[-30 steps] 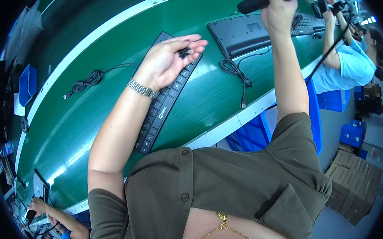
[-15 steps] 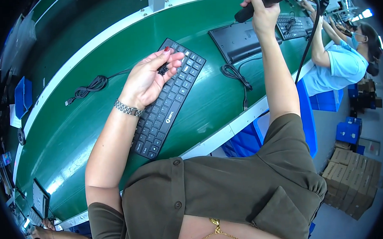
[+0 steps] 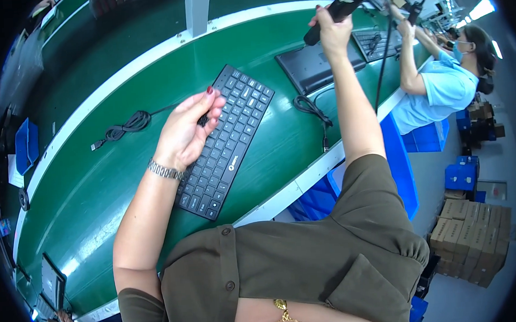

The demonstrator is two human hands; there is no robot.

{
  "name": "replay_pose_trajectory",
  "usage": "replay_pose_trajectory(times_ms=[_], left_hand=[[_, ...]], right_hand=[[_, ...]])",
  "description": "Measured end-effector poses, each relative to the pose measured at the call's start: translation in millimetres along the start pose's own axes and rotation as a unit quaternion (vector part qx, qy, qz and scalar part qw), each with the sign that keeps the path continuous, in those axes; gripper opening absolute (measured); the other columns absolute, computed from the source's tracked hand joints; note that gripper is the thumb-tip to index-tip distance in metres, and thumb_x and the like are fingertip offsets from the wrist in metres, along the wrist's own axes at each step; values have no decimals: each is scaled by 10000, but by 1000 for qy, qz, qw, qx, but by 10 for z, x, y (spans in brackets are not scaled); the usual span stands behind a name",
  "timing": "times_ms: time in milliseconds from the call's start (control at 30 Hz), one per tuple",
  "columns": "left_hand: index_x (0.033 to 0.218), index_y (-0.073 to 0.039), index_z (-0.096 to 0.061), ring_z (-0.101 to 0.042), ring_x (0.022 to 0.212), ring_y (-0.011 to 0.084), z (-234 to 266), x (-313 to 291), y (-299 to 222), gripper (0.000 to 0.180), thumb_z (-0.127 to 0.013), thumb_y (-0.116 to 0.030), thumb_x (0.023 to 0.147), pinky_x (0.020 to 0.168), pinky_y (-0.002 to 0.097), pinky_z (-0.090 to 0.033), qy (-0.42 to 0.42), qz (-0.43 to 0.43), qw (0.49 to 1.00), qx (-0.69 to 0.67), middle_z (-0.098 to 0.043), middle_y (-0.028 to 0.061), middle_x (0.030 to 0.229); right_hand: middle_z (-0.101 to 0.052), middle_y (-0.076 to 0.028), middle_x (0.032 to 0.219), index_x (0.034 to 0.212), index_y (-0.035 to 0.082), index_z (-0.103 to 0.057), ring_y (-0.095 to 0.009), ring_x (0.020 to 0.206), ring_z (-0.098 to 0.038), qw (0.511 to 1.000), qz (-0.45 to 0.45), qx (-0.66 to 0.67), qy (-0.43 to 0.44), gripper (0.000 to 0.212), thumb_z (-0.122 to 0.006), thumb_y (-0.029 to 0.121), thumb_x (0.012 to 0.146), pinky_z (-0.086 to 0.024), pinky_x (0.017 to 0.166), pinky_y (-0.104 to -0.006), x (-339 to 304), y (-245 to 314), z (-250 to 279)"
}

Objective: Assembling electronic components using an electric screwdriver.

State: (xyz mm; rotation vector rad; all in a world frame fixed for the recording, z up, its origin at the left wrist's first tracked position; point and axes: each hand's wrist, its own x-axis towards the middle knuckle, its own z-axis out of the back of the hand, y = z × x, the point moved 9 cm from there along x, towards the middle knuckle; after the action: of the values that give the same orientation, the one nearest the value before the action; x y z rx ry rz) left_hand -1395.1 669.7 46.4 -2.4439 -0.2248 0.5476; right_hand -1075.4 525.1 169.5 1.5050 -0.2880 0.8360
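Two hands occupy our head view: our left hand (image 3: pixel 182 133), half-curled, cups small dark pieces (image 3: pixel 203 120) by the keyboard (image 3: pixel 227 148) on the green bench (image 3: pixel 279 165), our right hand (image 3: pixel 335 33) wraps a black tool (image 3: pixel 343 6), seemingly readying pieces, which next calls for a careful pinch.

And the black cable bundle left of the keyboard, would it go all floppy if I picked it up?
The cable bundle would probably hold together, because its loops look bunched tightly. Its plug end might dangle, since it sticks out free. Pulling far could tug the keyboard, as the bundle trails off toward it.
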Motion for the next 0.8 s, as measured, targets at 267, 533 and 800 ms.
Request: replay_pose_trajectory(times_ms=[267, 533, 800], left_hand=[[1209, 94, -561, -602, 817, 120, 285, -641, -118, 321, -604, -59, 930, 737, 196, -522, -29, -26, 999, 17, -644, 141, 1014], [1131, 56, -600, -598, 803, 113, 1078, -1450, -153, 229, -601, -58, 932, 712, 192, -507, -95, -54, 994, 11, -649, 132, 1002], [1109, 17, -600, -585, 764, 125, 1722, -2374, -5, 191, -595, -72, 940, 683, 210, -487, -139, -128, 978, -87, -658, 117, 980]], right_hand=[[-612, -61, 677, 939, 10, -561, -124, 491, -542, 988, 11, -150, -19, 248, -708, 158, 804, -462, 525, -254, -98, 125, -238], [-602, -90, 830, 1116, 30, -483, -211, 654, -636, 917, -88, 344, 182, 310, -583, -51, 834, -543, 648, -331, -1601, 1982, -1833], [-612, -79, 837, 1137, 23, -461, -166, 664, -625, 794, -183, 503, 288, 344, -590, -56, 828, -535, 645, -276, -2725, 2856, -2712]])
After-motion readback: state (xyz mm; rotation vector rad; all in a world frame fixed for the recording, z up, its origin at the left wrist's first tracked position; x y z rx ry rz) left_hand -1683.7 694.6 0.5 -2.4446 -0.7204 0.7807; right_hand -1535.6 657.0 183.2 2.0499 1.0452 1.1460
